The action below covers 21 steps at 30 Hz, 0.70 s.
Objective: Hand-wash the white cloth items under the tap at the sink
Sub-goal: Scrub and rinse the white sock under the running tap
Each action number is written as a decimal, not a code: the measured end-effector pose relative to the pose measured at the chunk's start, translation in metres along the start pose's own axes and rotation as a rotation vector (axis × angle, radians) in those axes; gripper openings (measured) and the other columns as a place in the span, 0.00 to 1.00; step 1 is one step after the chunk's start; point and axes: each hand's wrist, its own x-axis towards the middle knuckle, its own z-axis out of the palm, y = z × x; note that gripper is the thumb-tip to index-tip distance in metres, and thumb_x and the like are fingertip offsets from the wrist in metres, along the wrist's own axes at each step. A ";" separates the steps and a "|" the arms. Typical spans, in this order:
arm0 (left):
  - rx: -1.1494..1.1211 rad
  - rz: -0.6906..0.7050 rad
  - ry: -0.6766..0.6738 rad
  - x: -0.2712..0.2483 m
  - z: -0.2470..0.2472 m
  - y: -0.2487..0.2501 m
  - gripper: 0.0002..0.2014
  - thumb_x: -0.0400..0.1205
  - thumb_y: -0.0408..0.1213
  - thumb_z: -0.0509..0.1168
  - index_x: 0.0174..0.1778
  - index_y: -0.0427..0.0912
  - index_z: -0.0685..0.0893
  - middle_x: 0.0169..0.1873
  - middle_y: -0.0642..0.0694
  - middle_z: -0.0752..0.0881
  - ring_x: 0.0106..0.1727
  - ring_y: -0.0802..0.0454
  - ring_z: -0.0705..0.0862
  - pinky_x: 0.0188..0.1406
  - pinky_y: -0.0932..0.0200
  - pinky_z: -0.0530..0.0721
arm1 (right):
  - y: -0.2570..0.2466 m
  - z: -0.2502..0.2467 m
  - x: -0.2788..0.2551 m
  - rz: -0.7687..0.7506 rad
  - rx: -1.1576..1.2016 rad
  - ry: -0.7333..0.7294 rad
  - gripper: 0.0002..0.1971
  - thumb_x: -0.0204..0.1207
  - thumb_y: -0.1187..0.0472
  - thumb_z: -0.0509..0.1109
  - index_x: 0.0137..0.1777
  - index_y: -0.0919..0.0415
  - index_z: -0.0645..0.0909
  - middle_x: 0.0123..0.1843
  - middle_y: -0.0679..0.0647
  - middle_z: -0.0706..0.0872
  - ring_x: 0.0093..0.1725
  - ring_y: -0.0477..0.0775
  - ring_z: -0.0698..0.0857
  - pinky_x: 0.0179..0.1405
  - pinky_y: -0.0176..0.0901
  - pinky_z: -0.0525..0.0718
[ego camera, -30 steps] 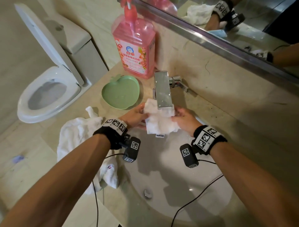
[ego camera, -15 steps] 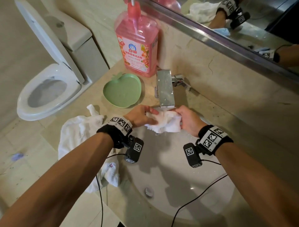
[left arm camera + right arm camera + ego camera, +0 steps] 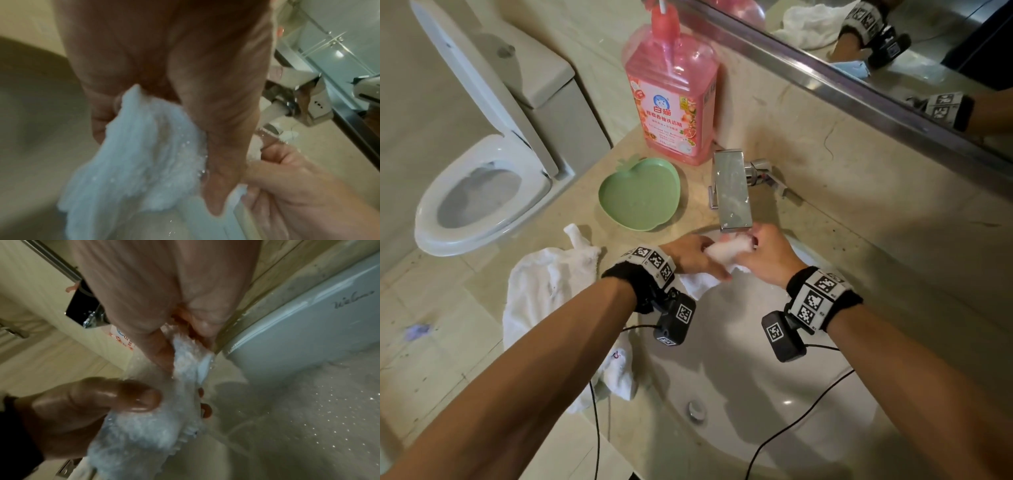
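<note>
A small white cloth [image 3: 727, 251] is bunched up just under the square chrome tap [image 3: 732, 192], over the back of the white sink [image 3: 774, 404]. My left hand [image 3: 697, 255] grips its left part and my right hand [image 3: 763, 255] grips its right part, the two hands close together. The left wrist view shows wet white terry cloth [image 3: 139, 155] squeezed in my left hand [image 3: 164, 104]. Seen from the right wrist, my right hand [image 3: 176, 340] pinches the cloth [image 3: 185, 363] while water runs over it. More white cloth items [image 3: 551, 284] lie piled on the counter to the left of the sink.
A pink dish-soap bottle [image 3: 671, 102] stands behind a green apple-shaped dish [image 3: 642, 197] left of the tap. A toilet [image 3: 482, 192] with its lid up is at far left. A mirror [image 3: 893, 51] runs along the wall. Black cables [image 3: 801, 425] cross the sink.
The cloth hung flat between my hands under the tap; now it is bunched into a small wad and my hands have drawn together, rubbing it at the spout.
</note>
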 end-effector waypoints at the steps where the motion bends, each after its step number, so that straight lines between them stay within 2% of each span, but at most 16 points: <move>1: 0.031 -0.027 0.004 0.004 0.004 0.002 0.28 0.68 0.47 0.80 0.64 0.50 0.83 0.57 0.50 0.87 0.56 0.50 0.85 0.54 0.58 0.80 | 0.001 -0.001 -0.001 -0.007 0.011 0.009 0.26 0.66 0.78 0.73 0.41 0.40 0.87 0.38 0.39 0.90 0.36 0.32 0.86 0.31 0.26 0.81; 2: 0.069 -0.036 0.003 0.007 0.007 0.004 0.24 0.71 0.45 0.79 0.62 0.47 0.84 0.57 0.46 0.88 0.58 0.46 0.86 0.56 0.55 0.82 | 0.001 -0.003 -0.002 -0.007 0.011 0.012 0.28 0.66 0.79 0.72 0.38 0.37 0.87 0.36 0.37 0.89 0.35 0.32 0.85 0.30 0.26 0.81; 4: 0.163 -0.011 -0.006 0.014 0.010 0.005 0.23 0.76 0.42 0.75 0.66 0.41 0.82 0.61 0.41 0.87 0.62 0.42 0.85 0.59 0.53 0.82 | 0.004 -0.010 -0.004 0.015 0.000 -0.028 0.28 0.66 0.79 0.70 0.37 0.37 0.86 0.34 0.35 0.88 0.33 0.32 0.84 0.29 0.27 0.80; 6: 0.230 0.033 0.036 0.014 0.012 0.007 0.25 0.78 0.41 0.73 0.71 0.40 0.78 0.65 0.42 0.84 0.65 0.43 0.83 0.58 0.58 0.78 | 0.006 -0.016 -0.003 0.062 0.013 -0.111 0.22 0.65 0.78 0.72 0.46 0.46 0.86 0.40 0.38 0.88 0.38 0.35 0.86 0.31 0.29 0.82; 8: 0.298 0.160 0.143 0.012 0.012 0.010 0.25 0.79 0.43 0.72 0.72 0.43 0.77 0.64 0.46 0.83 0.62 0.47 0.82 0.54 0.63 0.72 | 0.007 -0.020 0.000 0.140 0.045 -0.170 0.19 0.64 0.71 0.78 0.53 0.54 0.84 0.51 0.43 0.87 0.50 0.47 0.87 0.38 0.33 0.85; 9: 0.342 0.245 0.190 0.011 0.012 0.013 0.24 0.79 0.45 0.71 0.70 0.45 0.79 0.62 0.48 0.83 0.60 0.49 0.82 0.54 0.63 0.72 | 0.007 -0.020 0.003 0.180 0.059 -0.192 0.24 0.62 0.67 0.82 0.57 0.53 0.82 0.55 0.45 0.86 0.54 0.50 0.86 0.44 0.38 0.87; 10: 0.384 0.320 0.235 0.010 0.012 0.015 0.21 0.79 0.46 0.70 0.68 0.45 0.80 0.61 0.46 0.85 0.59 0.47 0.83 0.54 0.61 0.75 | 0.007 -0.019 0.006 0.220 0.058 -0.209 0.30 0.61 0.63 0.85 0.64 0.52 0.79 0.58 0.47 0.85 0.57 0.52 0.86 0.49 0.44 0.88; 12: 0.421 0.378 0.294 0.008 0.010 0.018 0.22 0.78 0.43 0.72 0.66 0.39 0.82 0.58 0.38 0.86 0.59 0.41 0.84 0.55 0.55 0.80 | 0.006 -0.015 0.011 0.279 0.038 -0.239 0.40 0.60 0.61 0.88 0.71 0.49 0.74 0.60 0.48 0.85 0.57 0.51 0.87 0.49 0.49 0.90; 13: 0.421 0.346 0.294 0.007 0.010 0.019 0.22 0.77 0.40 0.73 0.65 0.35 0.81 0.57 0.36 0.86 0.59 0.40 0.84 0.54 0.53 0.81 | 0.006 -0.012 0.014 0.287 0.016 -0.256 0.40 0.59 0.61 0.88 0.71 0.50 0.74 0.59 0.48 0.86 0.56 0.51 0.87 0.46 0.46 0.89; 15: 0.436 0.216 0.257 0.006 0.010 0.023 0.19 0.77 0.35 0.71 0.62 0.32 0.80 0.55 0.35 0.85 0.56 0.37 0.85 0.51 0.52 0.81 | 0.005 -0.006 0.020 0.265 -0.088 -0.304 0.31 0.60 0.62 0.86 0.63 0.50 0.81 0.54 0.48 0.89 0.53 0.49 0.88 0.40 0.38 0.85; 17: 0.569 0.152 0.229 0.007 0.013 0.026 0.14 0.77 0.34 0.69 0.57 0.35 0.81 0.53 0.37 0.85 0.51 0.38 0.85 0.45 0.51 0.82 | 0.005 0.000 0.024 0.203 -0.252 -0.329 0.21 0.63 0.62 0.81 0.56 0.51 0.84 0.50 0.47 0.88 0.53 0.49 0.87 0.40 0.35 0.84; 19: 0.740 0.161 0.205 0.010 0.014 0.028 0.07 0.76 0.34 0.67 0.49 0.41 0.83 0.50 0.40 0.86 0.43 0.41 0.84 0.38 0.53 0.79 | 0.006 0.003 0.024 0.154 -0.398 -0.303 0.15 0.65 0.58 0.79 0.51 0.50 0.82 0.47 0.44 0.85 0.53 0.49 0.85 0.40 0.33 0.81; 21: 0.829 0.161 0.214 0.013 0.013 0.029 0.05 0.78 0.35 0.66 0.47 0.41 0.84 0.47 0.41 0.87 0.42 0.39 0.85 0.35 0.55 0.77 | 0.008 0.005 0.023 0.131 -0.529 -0.270 0.17 0.64 0.53 0.79 0.50 0.50 0.77 0.47 0.45 0.81 0.52 0.50 0.84 0.42 0.37 0.80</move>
